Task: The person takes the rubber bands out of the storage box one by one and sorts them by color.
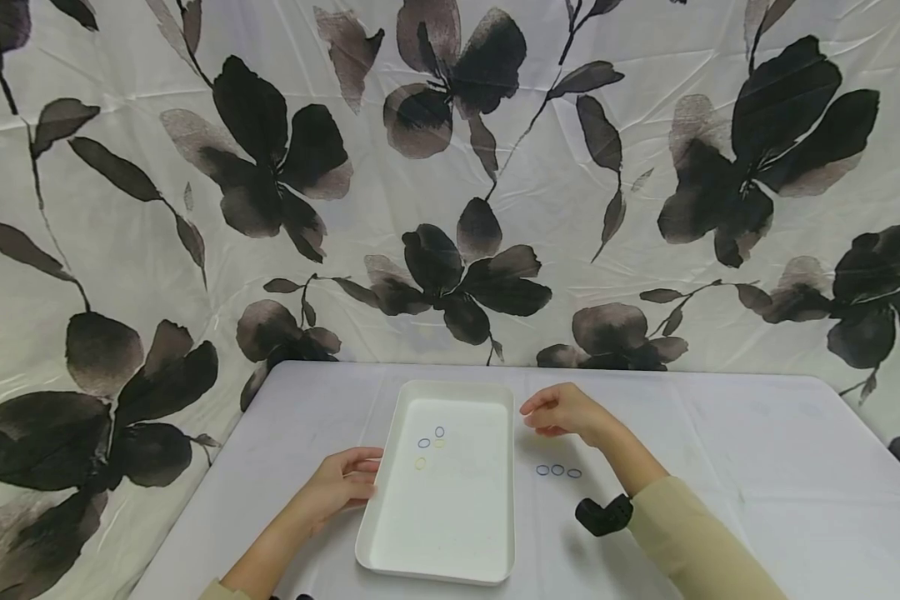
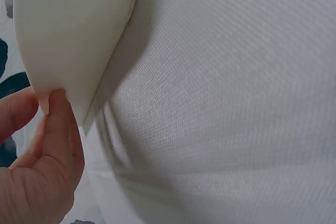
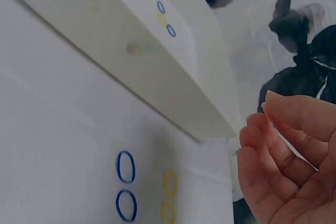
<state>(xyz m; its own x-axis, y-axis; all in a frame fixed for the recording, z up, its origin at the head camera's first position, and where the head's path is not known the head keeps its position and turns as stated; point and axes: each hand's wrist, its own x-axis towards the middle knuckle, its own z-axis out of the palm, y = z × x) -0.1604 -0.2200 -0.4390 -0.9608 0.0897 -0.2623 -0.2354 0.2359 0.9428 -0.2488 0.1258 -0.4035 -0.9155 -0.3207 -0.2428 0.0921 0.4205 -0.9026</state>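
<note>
white tray (image 1: pixel 450 533) at table centre, bands inside near its far left corner. left hand (image 1: pixel 341 487) grips the tray's left rim; right hand (image 1: pixel 562 410), loosely curled and empty, hovers just right of the tray's far right corner, above loose blue bands (image 1: pixel 558 471) on bare tablecloth (image 1: pixel 757 467).

Two bare hands, no rings or gloves. The right hand (image 1: pixel 562 410) extends from a long, pale khaki-beige sleeve (image 1: pixel 690 533) ending above the wrist; a small black camera unit (image 1: pixel 603 514) is strapped just behind that wrist. Behind the left hand (image 1: pixel 341 483), a similar sleeve edge (image 1: pixel 221 590) shows only at the forearm.
</note>
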